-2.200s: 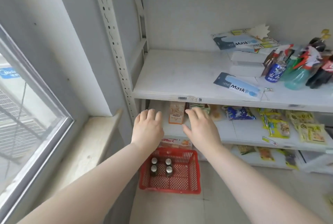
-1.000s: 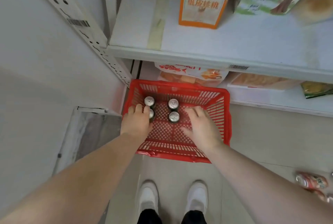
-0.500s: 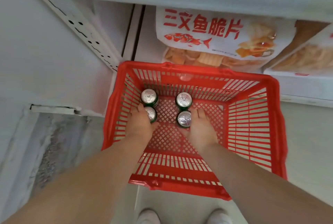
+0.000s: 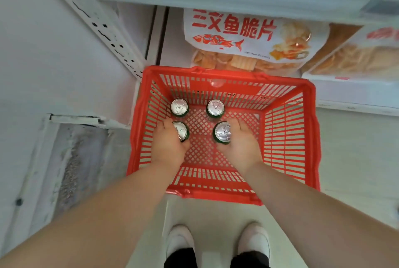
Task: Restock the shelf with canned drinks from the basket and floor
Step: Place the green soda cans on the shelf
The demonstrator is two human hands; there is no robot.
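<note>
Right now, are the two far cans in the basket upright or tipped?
Upright. Both far cans show round silver tops facing up, standing on the floor of the red basket.

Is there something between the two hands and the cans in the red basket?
No. The left hand already wraps the near-left can, and the right hand the near-right can. The basket is open on top, so nothing visible blocks lifting them.

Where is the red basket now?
In the head view, the red basket stands on the floor in front of the lowest shelf, just ahead of the person's white shoes, and holds four cans.
</note>
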